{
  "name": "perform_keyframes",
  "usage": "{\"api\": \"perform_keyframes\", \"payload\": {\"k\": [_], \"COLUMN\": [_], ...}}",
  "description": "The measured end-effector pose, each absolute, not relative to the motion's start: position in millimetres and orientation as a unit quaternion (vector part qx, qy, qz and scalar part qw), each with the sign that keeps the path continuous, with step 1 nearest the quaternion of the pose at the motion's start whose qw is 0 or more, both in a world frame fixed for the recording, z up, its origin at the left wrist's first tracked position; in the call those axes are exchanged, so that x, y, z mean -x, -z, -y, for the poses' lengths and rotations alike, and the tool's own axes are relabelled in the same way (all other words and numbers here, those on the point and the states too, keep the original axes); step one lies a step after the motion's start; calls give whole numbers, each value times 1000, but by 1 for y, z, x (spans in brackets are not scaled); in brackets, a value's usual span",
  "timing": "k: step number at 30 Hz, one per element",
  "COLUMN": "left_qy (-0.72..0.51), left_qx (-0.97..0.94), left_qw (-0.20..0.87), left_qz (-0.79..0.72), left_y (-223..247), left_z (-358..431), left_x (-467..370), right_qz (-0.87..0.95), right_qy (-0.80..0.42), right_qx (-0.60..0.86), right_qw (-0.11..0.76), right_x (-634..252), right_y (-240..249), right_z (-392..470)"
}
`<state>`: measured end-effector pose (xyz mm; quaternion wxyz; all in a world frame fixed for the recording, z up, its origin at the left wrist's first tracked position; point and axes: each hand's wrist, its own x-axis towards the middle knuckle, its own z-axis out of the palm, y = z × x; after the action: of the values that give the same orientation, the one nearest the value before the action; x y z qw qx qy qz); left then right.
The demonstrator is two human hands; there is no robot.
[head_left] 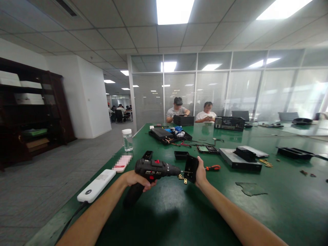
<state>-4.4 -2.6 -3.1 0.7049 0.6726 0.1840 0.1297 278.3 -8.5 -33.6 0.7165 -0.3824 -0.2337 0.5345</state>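
Note:
My left hand (pixel 142 181) is wrapped around the grip of a black cordless drill (pixel 153 169) with red switches. The drill lies level, its bit pointing right. In my right hand (pixel 201 172) a small black plastic box (pixel 191 169) stands on edge, its hollow side turned to the drill. The bit reaches into the hollow; whether it sits on a screw I cannot tell. Small brass-coloured plates (pixel 185 180) lie on the table just below the bit. Behind my right hand is a screwdriver (pixel 213 168) with an orange and black handle.
The green table (pixel 164 218) also bears a white power bank (pixel 96 185) with a cable, a pink phone (pixel 123 164), a clear jar (pixel 127 140), a black tray of parts (pixel 170 134), a circuit board (pixel 207 149) and a disc drive (pixel 239 160). Two people sit at the far side.

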Motion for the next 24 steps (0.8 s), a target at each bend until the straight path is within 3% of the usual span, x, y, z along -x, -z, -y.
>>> {"api": "perform_keyframes", "payload": {"k": [24], "left_qy": [-135], "left_qx": [-667], "left_qw": [707], "left_qz": [-193], "left_y": [4], "left_z": [3], "left_x": [4], "right_qz": [221], "right_qy": [-504], "right_qx": [390], "right_qw": [738], "right_x": [-279], "right_y": [38], "right_z": [5]}}
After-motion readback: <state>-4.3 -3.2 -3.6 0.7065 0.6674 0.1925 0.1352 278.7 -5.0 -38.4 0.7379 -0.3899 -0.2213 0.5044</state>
